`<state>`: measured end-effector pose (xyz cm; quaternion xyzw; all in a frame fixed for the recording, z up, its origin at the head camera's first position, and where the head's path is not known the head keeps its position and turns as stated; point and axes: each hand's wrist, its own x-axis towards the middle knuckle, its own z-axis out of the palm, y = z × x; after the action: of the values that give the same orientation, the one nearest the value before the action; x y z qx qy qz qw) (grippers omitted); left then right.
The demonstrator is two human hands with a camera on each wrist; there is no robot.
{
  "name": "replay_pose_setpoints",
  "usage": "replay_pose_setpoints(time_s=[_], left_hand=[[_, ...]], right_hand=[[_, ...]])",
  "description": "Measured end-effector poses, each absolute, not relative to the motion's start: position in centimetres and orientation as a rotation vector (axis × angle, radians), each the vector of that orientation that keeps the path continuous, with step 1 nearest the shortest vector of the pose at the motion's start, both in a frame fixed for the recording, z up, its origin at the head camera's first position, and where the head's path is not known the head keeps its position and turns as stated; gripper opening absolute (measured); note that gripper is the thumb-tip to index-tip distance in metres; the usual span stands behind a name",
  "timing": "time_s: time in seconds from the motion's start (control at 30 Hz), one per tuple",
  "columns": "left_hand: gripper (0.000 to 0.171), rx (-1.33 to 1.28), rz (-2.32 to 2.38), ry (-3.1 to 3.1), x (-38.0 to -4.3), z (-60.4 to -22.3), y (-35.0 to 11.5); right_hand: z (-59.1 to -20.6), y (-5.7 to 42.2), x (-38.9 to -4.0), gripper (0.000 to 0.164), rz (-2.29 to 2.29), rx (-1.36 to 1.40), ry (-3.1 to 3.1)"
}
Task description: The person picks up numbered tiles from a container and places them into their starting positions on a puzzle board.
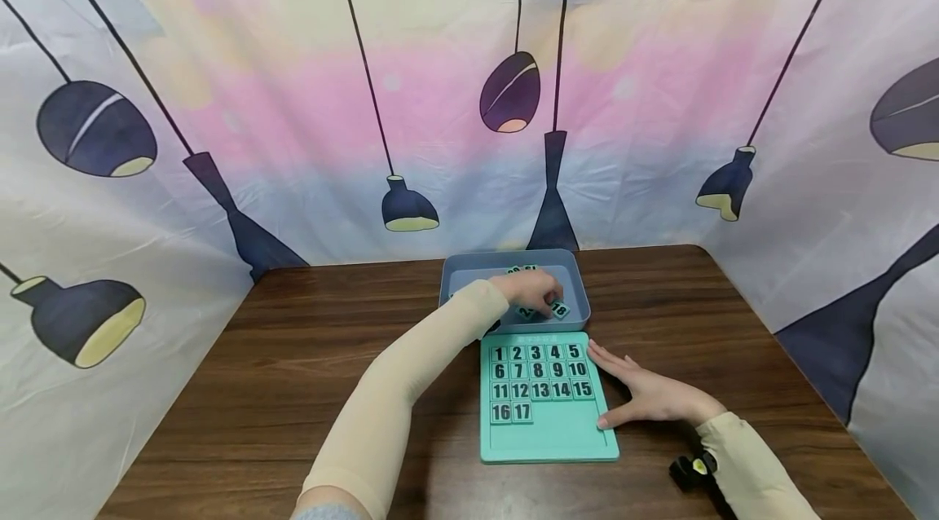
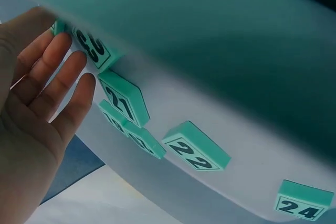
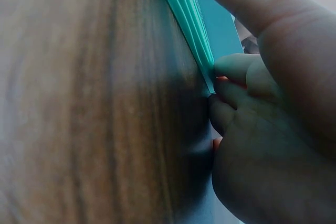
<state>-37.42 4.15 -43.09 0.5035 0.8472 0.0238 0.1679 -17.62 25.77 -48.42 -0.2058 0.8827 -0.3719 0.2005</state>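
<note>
My left hand (image 1: 530, 289) reaches into a blue-grey tray (image 1: 469, 269), its fingertips right at the edge of a green number tile marked 18 (image 1: 560, 309). In the left wrist view the fingers are loosely bent, with a small bit of green tile (image 2: 59, 27) at their tips. A green number board (image 1: 543, 444) lies in front of the tray, with tiles 1 to 17 in rows from its top. My right hand (image 1: 656, 395) is spread along the board's right edge, thumb at the lower part and fingertips near the top corner.
Other tiles lie in the tray, among them 21 (image 2: 121, 98), 22 (image 2: 194, 148) and 24 (image 2: 303, 201). The tray stands near the far edge of the brown wooden table (image 1: 308, 357). A patterned cloth (image 1: 293, 112) hangs behind it.
</note>
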Motion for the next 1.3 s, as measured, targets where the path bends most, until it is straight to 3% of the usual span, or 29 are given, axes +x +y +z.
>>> replay_pose_setpoints(time_s=[0.73, 1.03, 1.3], left_hand=[[0.04, 1.124, 0.526, 2.662, -39.7, -38.2, 0.8], [0.042, 1.223, 0.435, 2.732, -36.6, -35.8, -0.8], [0.038, 1.4, 0.304, 2.719, -31.9, -33.1, -3.5]], right_hand=[[-48.2, 25.7, -17.4, 0.11, -1.048, -0.621, 2.458], [-48.1, 25.8, -17.4, 0.109, -1.051, -0.644, 2.455], [-48.2, 25.7, -17.3, 0.109, -1.052, -0.649, 2.454]])
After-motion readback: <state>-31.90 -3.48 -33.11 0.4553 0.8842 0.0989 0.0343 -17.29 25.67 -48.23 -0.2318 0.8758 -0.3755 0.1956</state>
